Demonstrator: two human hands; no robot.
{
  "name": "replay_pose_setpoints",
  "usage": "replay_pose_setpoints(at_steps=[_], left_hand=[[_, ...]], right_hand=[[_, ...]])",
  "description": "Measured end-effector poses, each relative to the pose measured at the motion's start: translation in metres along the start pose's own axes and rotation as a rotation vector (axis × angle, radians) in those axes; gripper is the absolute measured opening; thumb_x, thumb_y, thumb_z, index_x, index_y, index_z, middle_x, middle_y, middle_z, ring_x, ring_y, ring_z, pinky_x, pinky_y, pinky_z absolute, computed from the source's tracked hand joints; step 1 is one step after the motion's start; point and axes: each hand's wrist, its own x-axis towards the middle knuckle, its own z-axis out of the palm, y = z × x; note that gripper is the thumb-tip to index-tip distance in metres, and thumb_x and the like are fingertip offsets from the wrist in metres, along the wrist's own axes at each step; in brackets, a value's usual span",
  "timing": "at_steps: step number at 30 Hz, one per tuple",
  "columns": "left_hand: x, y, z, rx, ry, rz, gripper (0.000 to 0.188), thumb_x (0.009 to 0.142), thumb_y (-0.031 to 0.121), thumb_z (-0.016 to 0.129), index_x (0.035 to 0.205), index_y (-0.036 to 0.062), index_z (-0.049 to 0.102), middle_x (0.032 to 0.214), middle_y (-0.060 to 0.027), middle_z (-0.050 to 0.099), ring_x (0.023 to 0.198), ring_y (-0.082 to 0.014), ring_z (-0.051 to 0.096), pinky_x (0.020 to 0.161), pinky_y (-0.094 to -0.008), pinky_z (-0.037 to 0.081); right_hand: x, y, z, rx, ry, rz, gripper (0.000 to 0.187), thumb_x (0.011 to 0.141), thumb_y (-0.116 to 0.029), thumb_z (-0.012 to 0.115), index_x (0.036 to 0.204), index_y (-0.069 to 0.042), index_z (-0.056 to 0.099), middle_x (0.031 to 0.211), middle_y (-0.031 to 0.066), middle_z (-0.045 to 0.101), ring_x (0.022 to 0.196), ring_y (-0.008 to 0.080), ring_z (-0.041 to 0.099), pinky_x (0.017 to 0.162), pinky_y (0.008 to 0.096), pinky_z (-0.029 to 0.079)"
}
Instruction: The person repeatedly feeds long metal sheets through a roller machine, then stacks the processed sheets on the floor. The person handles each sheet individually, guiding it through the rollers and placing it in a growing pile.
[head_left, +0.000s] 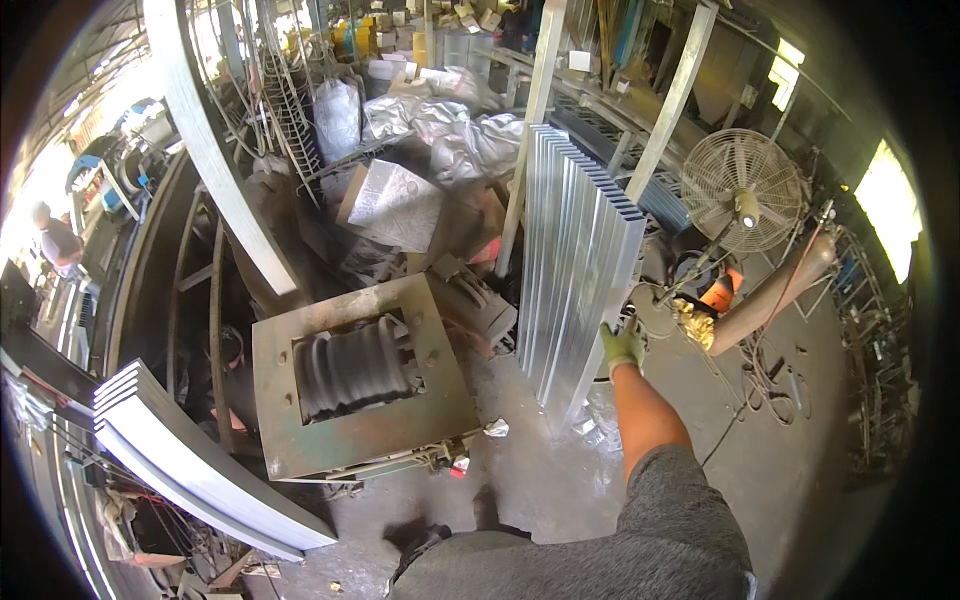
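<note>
My right arm stretches forward, and my right hand (622, 346) wears a yellow-green glove. It is at the right edge of a tall upright stack of silvery ribbed metal profiles (575, 270); its thumb and fingers look spread, and I cannot tell how firmly it touches the metal. My left hand is out of view. To the left of the stack sits a heavy square machine (262, 400) with a dark grooved roller (355, 368) in its opening. Several more pale metal profiles (200, 465) stand at the lower left.
A large caged fan (742, 190) and a brown cylinder (775, 295) stand at the right, with hoses (768, 380) on the floor. White sacks (470, 140) and a carton (395, 205) lie behind the machine. Slanting posts (215, 150) rise nearby. Another person (60, 245) is far left.
</note>
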Motion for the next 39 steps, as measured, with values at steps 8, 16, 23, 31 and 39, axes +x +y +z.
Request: replay_pose_setpoints(at_steps=[8,16,23,31,39], left_hand=[[-0.061,-0.010,-0.009,-0.162,0.226,0.030,0.093,0.093,0.042,0.087,0.156,-0.0115,0.045,0.148,-0.0265,0.061,0.133,-0.0364,0.059,0.114,-0.0480,0.049],[-0.117,-0.016,0.036,-0.251,0.202,0.027,0.095,0.094,0.039,0.087,0.161,-0.0096,0.042,0.158,-0.0282,0.056,0.143,-0.0381,0.054,0.119,-0.0482,0.046],[-0.121,-0.005,0.082,-0.225,0.098,0.043,0.091,0.093,0.043,0.087,0.156,-0.0114,0.048,0.154,-0.0300,0.058,0.139,-0.0381,0.058,0.116,-0.0481,0.048],[-0.116,0.062,0.133,-0.370,-0.097,0.207,0.093,0.088,0.049,0.086,0.150,-0.0120,0.055,0.147,-0.0297,0.067,0.139,-0.0399,0.064,0.117,-0.0440,0.051],[-0.200,0.174,0.112,-0.201,-0.013,0.639,0.090,0.084,0.051,0.091,0.152,0.0013,0.059,0.150,-0.0254,0.065,0.141,-0.0406,0.061,0.119,-0.0482,0.049]], right_hand=[[0.121,-0.062,-0.003,0.104,0.132,-0.056,0.115,0.085,-0.069,0.075,0.171,-0.006,0.032,0.164,0.0256,0.053,0.142,0.0452,0.059,0.115,0.0521,0.051],[0.156,-0.072,0.008,0.190,0.091,-0.058,0.118,0.084,-0.065,0.079,0.171,-0.003,0.030,0.151,0.0276,0.064,0.131,0.0459,0.067,0.108,0.0519,0.056],[0.135,-0.036,-0.010,0.227,0.096,-0.197,0.113,0.086,-0.067,0.079,0.165,0.003,0.038,0.146,0.0335,0.064,0.132,0.0476,0.065,0.109,0.0519,0.055],[0.065,0.010,-0.105,0.523,-0.023,-0.449,0.082,0.086,-0.041,0.089,0.145,0.005,0.058,0.137,0.0261,0.072,0.126,0.0388,0.071,0.106,0.0455,0.056],[-0.043,-0.033,-0.222,0.918,-0.189,-0.683,0.060,0.093,-0.034,0.087,0.135,0.003,0.066,0.123,0.0117,0.075,0.108,0.0253,0.070,0.097,0.0390,0.055]])
